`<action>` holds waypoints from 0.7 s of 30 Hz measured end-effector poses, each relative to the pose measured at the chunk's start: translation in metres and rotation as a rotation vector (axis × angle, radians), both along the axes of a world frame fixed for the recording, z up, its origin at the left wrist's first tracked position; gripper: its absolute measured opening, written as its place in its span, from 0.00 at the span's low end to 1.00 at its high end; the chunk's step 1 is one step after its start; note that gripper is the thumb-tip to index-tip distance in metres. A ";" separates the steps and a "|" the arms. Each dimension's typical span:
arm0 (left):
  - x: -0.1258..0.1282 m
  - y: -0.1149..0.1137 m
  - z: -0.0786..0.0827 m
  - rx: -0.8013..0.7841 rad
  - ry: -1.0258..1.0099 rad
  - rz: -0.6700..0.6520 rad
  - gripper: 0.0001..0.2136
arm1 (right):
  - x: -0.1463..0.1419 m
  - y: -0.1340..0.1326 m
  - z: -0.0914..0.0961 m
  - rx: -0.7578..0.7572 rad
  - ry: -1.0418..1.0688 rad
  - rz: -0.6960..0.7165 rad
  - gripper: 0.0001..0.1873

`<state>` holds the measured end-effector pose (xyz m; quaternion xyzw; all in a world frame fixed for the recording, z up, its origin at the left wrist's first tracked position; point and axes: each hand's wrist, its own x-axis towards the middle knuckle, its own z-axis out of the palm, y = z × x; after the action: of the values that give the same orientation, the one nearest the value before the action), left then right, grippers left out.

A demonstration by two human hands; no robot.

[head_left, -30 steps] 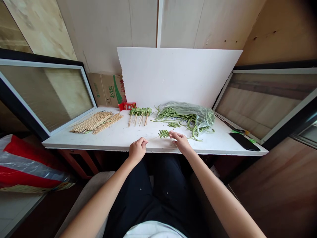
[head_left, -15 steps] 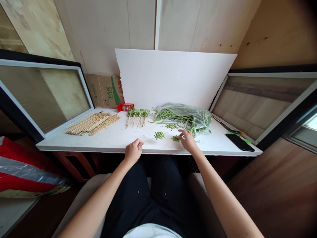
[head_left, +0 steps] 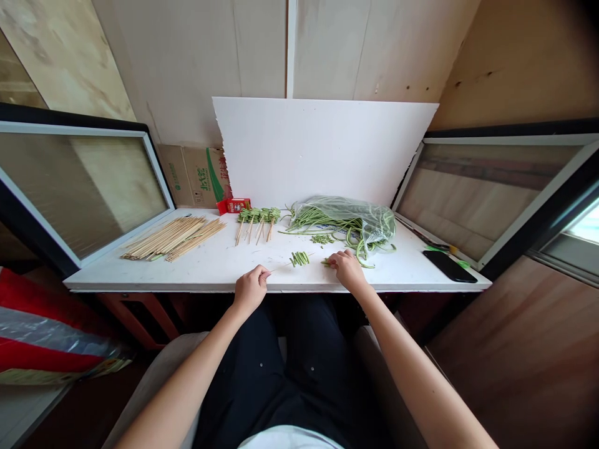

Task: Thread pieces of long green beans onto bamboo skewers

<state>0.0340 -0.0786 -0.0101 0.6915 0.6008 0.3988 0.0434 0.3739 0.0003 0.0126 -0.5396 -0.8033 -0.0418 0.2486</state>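
My left hand (head_left: 251, 289) is closed in a pinch on the bare end of a thin bamboo skewer (head_left: 279, 268). Threaded side by side near its far end are several cut pieces of long green bean (head_left: 299, 258), held just above the white tabletop. At a small pile of cut bean pieces (head_left: 326, 262) by the front of the table is my right hand (head_left: 347, 268), its fingertips drawn together on a bean piece that they mostly hide. Behind it lies a second little heap of shorter bean bits (head_left: 322, 239).
Loose bamboo skewers (head_left: 173, 238) lie at the left. Finished bean skewers (head_left: 257, 216) are lined up beside a small red box (head_left: 238, 204). Whole long beans (head_left: 322, 215) spill from a clear plastic bag (head_left: 374, 215). A black phone (head_left: 450, 266) rests at the right edge.
My right hand has come down and slightly left onto the pile of cut pieces, and its fingers have closed. My left hand still holds the skewer, nearly unmoved. The view has shifted slightly.
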 end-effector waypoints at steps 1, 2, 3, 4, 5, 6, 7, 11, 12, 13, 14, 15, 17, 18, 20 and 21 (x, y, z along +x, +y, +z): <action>0.000 0.000 0.000 0.003 -0.001 -0.002 0.11 | -0.001 0.000 0.000 0.005 -0.006 0.003 0.16; 0.000 0.000 0.000 0.004 -0.003 -0.003 0.11 | -0.002 0.000 0.001 0.012 -0.010 0.009 0.17; 0.000 0.000 0.000 0.003 -0.006 -0.004 0.11 | -0.002 0.000 0.001 0.023 -0.011 0.020 0.18; 0.000 0.000 0.001 0.000 -0.008 -0.007 0.11 | -0.003 0.000 0.001 0.037 -0.006 0.035 0.18; 0.000 0.000 0.001 -0.001 -0.010 -0.010 0.11 | -0.004 0.000 0.000 0.051 0.011 0.052 0.19; 0.000 0.000 0.001 -0.002 -0.011 -0.012 0.11 | -0.005 0.001 0.000 0.064 0.048 0.071 0.19; 0.000 0.000 0.001 -0.001 -0.013 -0.013 0.11 | -0.005 0.001 -0.001 0.066 0.112 0.093 0.18; 0.000 0.000 -0.001 0.001 -0.016 -0.020 0.11 | -0.009 0.005 -0.005 -0.086 0.628 0.162 0.08; 0.000 0.000 -0.001 0.003 -0.017 -0.022 0.11 | -0.010 0.006 -0.007 -0.130 0.732 0.167 0.08; 0.000 0.001 -0.001 0.007 -0.018 -0.024 0.11 | -0.012 0.007 -0.008 -0.167 0.806 0.166 0.12; 0.000 0.000 -0.001 0.010 -0.019 -0.028 0.11 | -0.014 0.008 -0.009 -0.195 0.854 0.162 0.17; 0.000 0.000 -0.001 0.013 -0.020 -0.033 0.11 | -0.017 0.008 -0.011 -0.222 0.890 0.160 0.22; 0.000 0.000 -0.001 0.015 -0.021 -0.043 0.12 | -0.022 0.007 -0.013 -0.289 0.978 0.162 0.29; 0.001 0.000 -0.001 0.015 -0.021 -0.048 0.12 | -0.025 0.006 -0.014 -0.320 1.017 0.164 0.31; 0.001 -0.001 -0.001 0.019 -0.019 -0.053 0.12 | -0.029 0.004 -0.016 -0.370 1.084 0.167 0.32; 0.001 -0.001 -0.001 0.022 -0.015 -0.054 0.12 | -0.031 0.003 -0.016 -0.387 1.114 0.168 0.31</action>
<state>0.0351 -0.0797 -0.0114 0.7048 0.5772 0.4093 0.0508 0.3432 0.0036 -0.0037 -0.4507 -0.5848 0.4146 0.5320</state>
